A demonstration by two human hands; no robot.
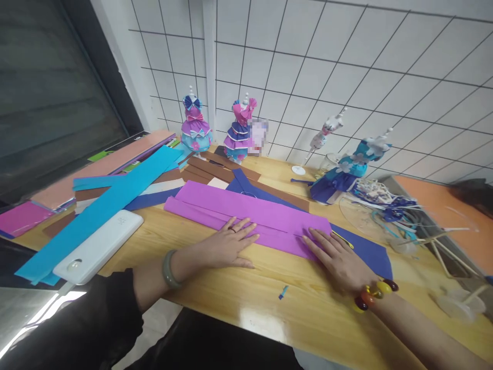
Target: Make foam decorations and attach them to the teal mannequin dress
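Observation:
A long purple sheet with lengthwise folds lies across the wooden table. My left hand rests with spread fingertips on its near edge, around the middle. Near the sheet's right end, my right hand lies flat with fingers stretched over it. Neither hand grips anything. Dark blue material sticks out from under the sheet's right end, and a yellow-handled tool lies beside my right fingers. A small blue scrap is on the table nearer to me.
Blue strips and a white power bank lie at the left. Brown strips are behind the sheet. Miniature dress forms stand along the tiled wall. At the right are a tangle of scraps and an orange-lined box.

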